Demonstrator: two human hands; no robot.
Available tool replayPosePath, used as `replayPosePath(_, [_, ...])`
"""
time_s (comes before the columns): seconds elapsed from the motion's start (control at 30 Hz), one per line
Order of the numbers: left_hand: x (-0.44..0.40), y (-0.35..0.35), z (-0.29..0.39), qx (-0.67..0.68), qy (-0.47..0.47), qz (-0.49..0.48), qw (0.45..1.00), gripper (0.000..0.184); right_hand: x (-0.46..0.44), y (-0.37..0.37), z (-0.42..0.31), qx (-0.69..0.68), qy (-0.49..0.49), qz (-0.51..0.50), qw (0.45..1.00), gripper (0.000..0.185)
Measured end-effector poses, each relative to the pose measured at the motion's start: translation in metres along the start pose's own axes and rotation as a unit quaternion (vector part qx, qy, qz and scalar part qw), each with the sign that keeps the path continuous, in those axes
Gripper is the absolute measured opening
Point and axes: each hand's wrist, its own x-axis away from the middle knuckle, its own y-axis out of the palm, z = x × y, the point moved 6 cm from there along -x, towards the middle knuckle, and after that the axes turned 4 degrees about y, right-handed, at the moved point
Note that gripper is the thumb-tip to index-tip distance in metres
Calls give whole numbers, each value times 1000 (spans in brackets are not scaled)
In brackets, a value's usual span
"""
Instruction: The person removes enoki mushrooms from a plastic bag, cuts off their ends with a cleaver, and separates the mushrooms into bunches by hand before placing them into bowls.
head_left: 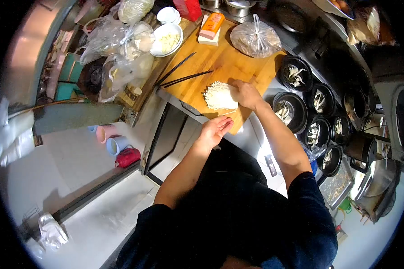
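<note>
Wooden board (226, 62) — smooth, faintly glossy

"What's the floor (72, 154) like?"
"Pale and smooth, with faint tile lines."
"And the furniture?"
"A shiny metal worktop (268, 94), a black-framed panel (168, 134) below, and a grey ledge (85, 115) to the left."

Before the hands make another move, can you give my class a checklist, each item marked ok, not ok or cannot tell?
1. Right hand on the pale mushroom bundle: ok, at its right end.
2. Left hand open: ok, palm up.
3. Bundle resting on the cutting board, not lifted: cannot tell.
4. Black chopsticks apart from the bundle: ok.
5. Plastic bag knotted shut: ok.
</note>
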Motion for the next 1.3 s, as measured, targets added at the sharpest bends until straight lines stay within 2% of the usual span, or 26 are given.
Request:
replayPosePath(0.07, [-11, 5, 2, 18, -8, -44, 999, 29, 0, 3, 4, -13, 29, -19, 999, 43])
replayPosePath(0.13, [-17, 13, 10, 8, -13, -40, 999, 28, -3, -4, 2, -25, 48, -25, 998, 45])
replayPosePath(0.2, [-18, 21, 23, 0, -17, -53, 998, 28, 2, -2, 3, -102, 113, -72, 986, 43])
replayPosePath(0.27, [-22, 19, 34, -38, -25, -73, 996, 30, -3, 18, 31, -92, 110, -27, 989, 45])
replayPosePath(0.33, [-24, 21, 50, -105, -39, -88, 990, 26, 3, 29, 44, -267, 245, -62, 930, 41])
replayPosePath(0.37, [-23, 19, 58, -145, -40, -83, 985, 31, 9, 31, 44, -273, 255, -55, 926, 41])
replayPosePath(0.43, [-30, 18, 75, -221, -52, -86, 970, 33, 25, 26, 28, -388, 284, -36, 876, 27])
replayPosePath(0.47, [-30, 21, 83, -259, -53, -92, 960, 33, 31, 28, 28, -389, 291, -31, 874, 27])
replayPosePath(0.5, [-31, 23, 87, -263, -61, -93, 958, 33, 37, 33, 26, -445, 298, -30, 844, 24])
replayPosePath(0.53, [-34, 24, 95, -322, -44, -89, 941, 34, 40, 37, 25, -501, 303, -28, 810, 21])
replayPosePath(0.57, [-36, 26, 101, -382, -27, -84, 920, 35, 41, 40, 26, -506, 310, -24, 805, 21])
replayPosePath(0.73, [-31, 53, 124, -506, -22, -59, 860, 36, 46, 49, 25, -466, 342, -45, 815, 25])
replayPosePath(0.8, [-42, 49, 122, -575, -44, -102, 811, 51, 43, 53, 25, -460, 342, -46, 818, 26])
replayPosePath(0.87, [-46, 46, 121, -590, -34, -90, 801, 50, 37, 57, 31, -482, 372, -26, 793, 27])
replayPosePath(0.9, [-46, 47, 123, -604, -21, -79, 793, 49, 34, 56, 33, -471, 369, -59, 799, 30])
replayPosePath(1.03, [-40, 52, 124, -617, -32, -85, 781, 50, 26, 61, 40, -448, 353, -66, 819, 30])
replayPosePath(1.13, [-36, 55, 128, -589, 16, -72, 804, 43, 27, 57, 32, -453, 338, -85, 821, 28])
replayPosePath(1.2, [-32, 54, 127, -556, -20, -103, 824, 52, 30, 50, 24, -479, 342, -53, 807, 23])
replayPosePath(1.3, [-29, 51, 126, -528, -32, -106, 842, 53, 39, 48, 19, -517, 340, -21, 785, 16])
